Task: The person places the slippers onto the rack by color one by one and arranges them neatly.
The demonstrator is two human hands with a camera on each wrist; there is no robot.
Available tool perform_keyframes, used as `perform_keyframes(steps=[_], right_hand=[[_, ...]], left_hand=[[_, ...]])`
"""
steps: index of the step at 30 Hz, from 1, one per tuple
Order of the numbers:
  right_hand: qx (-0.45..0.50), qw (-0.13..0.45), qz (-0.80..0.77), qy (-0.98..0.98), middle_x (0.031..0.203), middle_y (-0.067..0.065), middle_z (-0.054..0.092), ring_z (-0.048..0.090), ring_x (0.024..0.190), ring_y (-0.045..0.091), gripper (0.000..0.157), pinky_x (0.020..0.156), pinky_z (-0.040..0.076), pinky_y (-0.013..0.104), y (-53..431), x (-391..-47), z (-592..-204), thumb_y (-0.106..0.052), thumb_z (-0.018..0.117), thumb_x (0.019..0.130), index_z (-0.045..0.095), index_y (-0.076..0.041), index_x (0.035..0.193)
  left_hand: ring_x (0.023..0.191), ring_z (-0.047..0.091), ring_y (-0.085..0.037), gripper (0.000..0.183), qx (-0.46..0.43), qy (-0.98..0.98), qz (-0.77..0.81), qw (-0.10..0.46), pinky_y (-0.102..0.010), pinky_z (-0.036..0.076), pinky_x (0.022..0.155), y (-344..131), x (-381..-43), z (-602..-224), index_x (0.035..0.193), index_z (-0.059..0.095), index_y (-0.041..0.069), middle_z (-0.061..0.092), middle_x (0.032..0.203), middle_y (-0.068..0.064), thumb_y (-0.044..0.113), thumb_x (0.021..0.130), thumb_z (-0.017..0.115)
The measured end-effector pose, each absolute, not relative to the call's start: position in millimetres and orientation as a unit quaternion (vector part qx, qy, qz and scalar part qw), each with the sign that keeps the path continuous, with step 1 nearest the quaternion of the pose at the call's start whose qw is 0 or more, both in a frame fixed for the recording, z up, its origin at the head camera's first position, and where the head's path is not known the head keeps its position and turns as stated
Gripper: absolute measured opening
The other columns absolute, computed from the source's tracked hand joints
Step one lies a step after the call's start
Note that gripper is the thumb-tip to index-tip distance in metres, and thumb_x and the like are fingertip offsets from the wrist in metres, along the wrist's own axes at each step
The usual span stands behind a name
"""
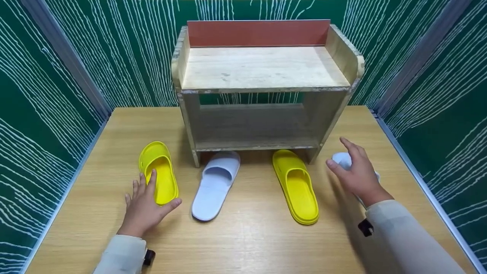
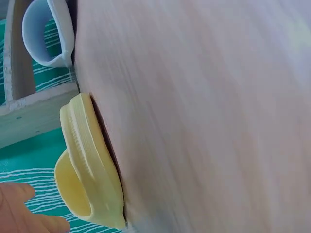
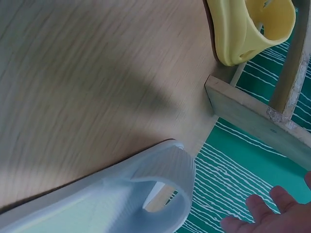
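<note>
My left hand (image 1: 144,209) hovers over the left yellow slipper (image 1: 166,192), fingers spread and thumb out to the right; the left wrist view shows a gap between the fingers (image 2: 19,211) and that slipper (image 2: 97,165). On the right, my right hand (image 1: 359,176) is above a white slipper (image 1: 342,160) and hides most of it. In the right wrist view this slipper (image 3: 116,194) lies on the table, apart from the fingers (image 3: 260,208). Between the hands lie another white slipper (image 1: 210,198) and another yellow one (image 1: 303,196). Neither hand holds anything.
A two-level wooden shelf (image 1: 266,72) with a red back strip (image 1: 258,33) stands at the back of the wooden table (image 1: 247,243). The toes of the two middle slippers reach its lower front edge. Green walls (image 1: 23,102) with white streaks enclose the table.
</note>
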State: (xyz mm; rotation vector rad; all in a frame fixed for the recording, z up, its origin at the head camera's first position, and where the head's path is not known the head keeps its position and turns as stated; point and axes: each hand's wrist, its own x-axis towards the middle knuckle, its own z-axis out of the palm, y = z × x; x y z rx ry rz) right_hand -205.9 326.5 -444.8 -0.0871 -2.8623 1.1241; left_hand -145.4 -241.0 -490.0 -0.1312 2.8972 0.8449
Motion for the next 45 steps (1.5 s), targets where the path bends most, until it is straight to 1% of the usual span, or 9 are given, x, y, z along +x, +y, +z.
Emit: perform_keyframes(steps=[5,12,15,19,23,29,34,39,45], right_hand=[[-0.021,0.044,0.380,-0.924,0.174,0.020,0.017,0.025,0.154,0.052,0.094,0.118,0.025,0.077,324,-211,-445,-0.063,0.066,0.097,0.017,-0.031,0.170],[-0.005,0.058,0.409,-0.911,0.169,0.021,0.030,0.032,0.151,0.051,0.088,0.120,0.030,0.073,321,-217,-446,-0.054,0.066,0.100,0.025,-0.019,0.169],[-0.011,0.056,0.421,-0.905,0.168,0.022,0.034,0.032,0.151,0.049,0.088,0.120,0.030,0.072,319,-220,-446,-0.055,0.066,0.100,0.025,-0.018,0.169],[-0.024,0.045,0.428,-0.902,0.169,0.018,0.034,0.032,0.152,0.047,0.088,0.121,0.031,0.070,315,-223,-446,-0.054,0.067,0.100,0.025,-0.021,0.169],[-0.034,0.040,0.437,-0.898,0.170,0.015,0.034,0.031,0.153,0.045,0.089,0.122,0.032,0.068,312,-226,-445,-0.055,0.068,0.099,0.025,-0.023,0.169],[-0.059,0.037,0.453,-0.889,0.172,0.011,0.032,0.031,0.155,0.042,0.094,0.123,0.033,0.063,307,-230,-444,-0.059,0.069,0.096,0.020,-0.027,0.170],[-0.061,0.046,0.467,-0.881,0.171,0.011,0.033,0.034,0.154,0.041,0.093,0.123,0.035,0.061,305,-236,-441,-0.059,0.068,0.097,0.020,-0.025,0.169],[-0.056,0.059,0.478,-0.874,0.168,0.014,0.037,0.037,0.151,0.042,0.090,0.123,0.034,0.061,304,-240,-439,-0.058,0.067,0.098,0.024,-0.022,0.168],[-0.040,0.086,0.486,-0.869,0.164,0.013,0.043,0.041,0.147,0.041,0.079,0.124,0.032,0.062,302,-245,-439,-0.051,0.067,0.100,0.033,-0.023,0.166]], left_hand=[[0.157,-0.010,-0.057,0.123,-0.047,0.948,0.305,0.076,-0.081,-0.008,0.119,-240,-144,-489,0.170,-0.006,0.016,-0.009,0.173,-0.029,0.072,0.089,0.067],[0.157,-0.013,-0.055,0.120,-0.063,0.931,0.350,0.086,-0.079,-0.007,0.121,-238,-143,-489,0.170,-0.008,0.017,-0.013,0.173,-0.028,0.066,0.092,0.069],[0.158,-0.015,-0.053,0.119,-0.076,0.921,0.372,0.090,-0.078,-0.003,0.122,-237,-143,-490,0.170,-0.010,0.020,-0.015,0.173,-0.026,0.065,0.093,0.069],[0.159,-0.015,-0.051,0.119,-0.092,0.908,0.398,0.093,-0.078,0.008,0.122,-234,-143,-491,0.169,-0.013,0.024,-0.017,0.174,-0.022,0.064,0.093,0.069],[0.160,-0.009,-0.049,0.120,-0.101,0.894,0.429,0.083,-0.074,0.016,0.124,-232,-143,-493,0.169,-0.013,0.023,-0.016,0.175,-0.020,0.063,0.093,0.071],[0.160,0.000,-0.050,0.125,-0.123,0.868,0.474,0.075,-0.070,0.015,0.126,-228,-142,-496,0.168,-0.017,0.025,-0.019,0.175,-0.018,0.063,0.091,0.073],[0.159,0.009,-0.051,0.125,-0.146,0.851,0.499,0.068,-0.068,0.016,0.127,-225,-141,-499,0.168,-0.018,0.027,-0.021,0.175,-0.017,0.059,0.092,0.076],[0.160,0.007,-0.050,0.124,-0.159,0.838,0.519,0.061,-0.068,0.014,0.128,-224,-141,-502,0.168,-0.018,0.027,-0.024,0.174,-0.016,0.054,0.092,0.077],[0.160,0.006,-0.049,0.123,-0.159,0.831,0.531,0.051,-0.066,0.015,0.129,-223,-141,-504,0.168,-0.019,0.025,-0.022,0.175,-0.017,0.050,0.094,0.076]])
